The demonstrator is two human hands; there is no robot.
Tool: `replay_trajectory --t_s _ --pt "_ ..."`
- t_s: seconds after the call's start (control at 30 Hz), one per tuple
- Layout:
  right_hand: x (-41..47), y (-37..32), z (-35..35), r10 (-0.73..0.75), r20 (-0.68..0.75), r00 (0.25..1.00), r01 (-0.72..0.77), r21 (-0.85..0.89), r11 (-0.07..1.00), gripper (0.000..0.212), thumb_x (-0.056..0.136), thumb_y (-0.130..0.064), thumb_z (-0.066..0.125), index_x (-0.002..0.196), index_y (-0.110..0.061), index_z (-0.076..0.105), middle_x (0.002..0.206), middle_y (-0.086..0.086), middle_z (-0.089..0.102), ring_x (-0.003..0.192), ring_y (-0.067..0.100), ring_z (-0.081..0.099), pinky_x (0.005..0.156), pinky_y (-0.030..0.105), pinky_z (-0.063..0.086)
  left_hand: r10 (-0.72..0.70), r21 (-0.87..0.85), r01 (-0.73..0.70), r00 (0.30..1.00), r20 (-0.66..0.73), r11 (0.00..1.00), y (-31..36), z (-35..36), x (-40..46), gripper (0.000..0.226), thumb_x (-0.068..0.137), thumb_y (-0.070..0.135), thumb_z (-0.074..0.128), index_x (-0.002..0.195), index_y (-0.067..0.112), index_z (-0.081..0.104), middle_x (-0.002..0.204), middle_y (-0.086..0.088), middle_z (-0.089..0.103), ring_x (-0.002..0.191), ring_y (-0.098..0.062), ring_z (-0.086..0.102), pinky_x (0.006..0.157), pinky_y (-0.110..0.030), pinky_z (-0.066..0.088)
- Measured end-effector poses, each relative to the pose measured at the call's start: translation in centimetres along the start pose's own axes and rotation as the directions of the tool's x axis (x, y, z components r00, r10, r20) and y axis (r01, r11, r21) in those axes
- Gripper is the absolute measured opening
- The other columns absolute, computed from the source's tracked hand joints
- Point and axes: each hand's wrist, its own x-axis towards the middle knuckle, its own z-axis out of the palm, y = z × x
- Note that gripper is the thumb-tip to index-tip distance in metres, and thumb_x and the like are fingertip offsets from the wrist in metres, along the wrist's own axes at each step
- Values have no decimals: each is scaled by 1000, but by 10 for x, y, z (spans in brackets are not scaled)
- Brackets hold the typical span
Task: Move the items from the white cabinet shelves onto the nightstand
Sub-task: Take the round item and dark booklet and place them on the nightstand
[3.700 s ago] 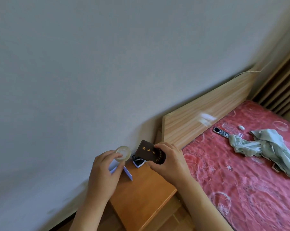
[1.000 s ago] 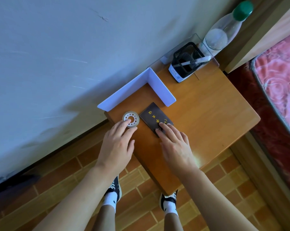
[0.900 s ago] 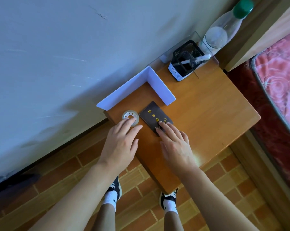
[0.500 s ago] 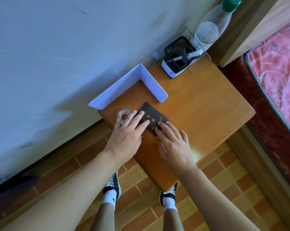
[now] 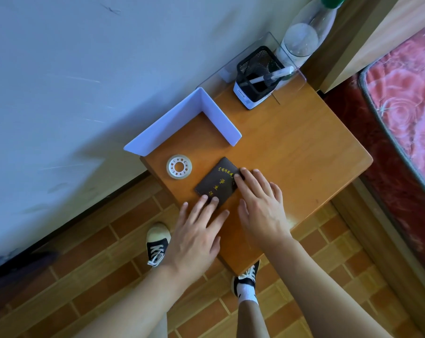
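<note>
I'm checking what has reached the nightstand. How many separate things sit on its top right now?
5: tape roll and dark booklet near the front, white L-shaped divider behind them, mesh pen holder and bottle at the back. More may hide behind these.

Two hands are resting on the tabletop (image 5: 292,152): the left hand (image 5: 194,232) and the right hand (image 5: 262,206). One dark booklet (image 5: 216,181) is lying under their fingertips. One tape roll (image 5: 179,166) is sitting just beyond the left hand. Farther past the hands are standing one white corner divider (image 5: 194,118), one mesh pen holder (image 5: 257,76) carrying one pen (image 5: 272,76), and one bottle (image 5: 304,37). Two sneakers are showing below the wrists.
</note>
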Motion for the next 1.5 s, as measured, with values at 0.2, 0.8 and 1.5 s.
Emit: replay_trajectory --t_s 0.2,0.8,1.5 --pt "16 -3 1 -37 7 999 37 42 998 59 98 -15 61 155 -14 47 167 3 38 157 28 29 118 57 35 17 -38 -19 999 -50 999 -7 -3 -8 60 97 31 64 155 28 45 166 -3 37 156 -26 28 121 -56 34" --pt "9 -16 15 -11 -31 999 14 89 996 51 98 -21 71 147 -18 58 162 1 45 152 26 38 116 52 37 -19 -74 19 1000 -6 997 -25 6 -14 57 101 32 57 156 26 43 171 1 25 159 -24 22 121 -53 36" --pt "-9 -25 24 -184 8 983 183 58 981 53 96 -13 71 147 -15 57 164 4 42 156 27 33 117 52 41 -154 -64 152 988 -32 986 -70 -17 1 65 101 29 58 161 22 35 172 -2 23 159 -24 21 124 -53 32"
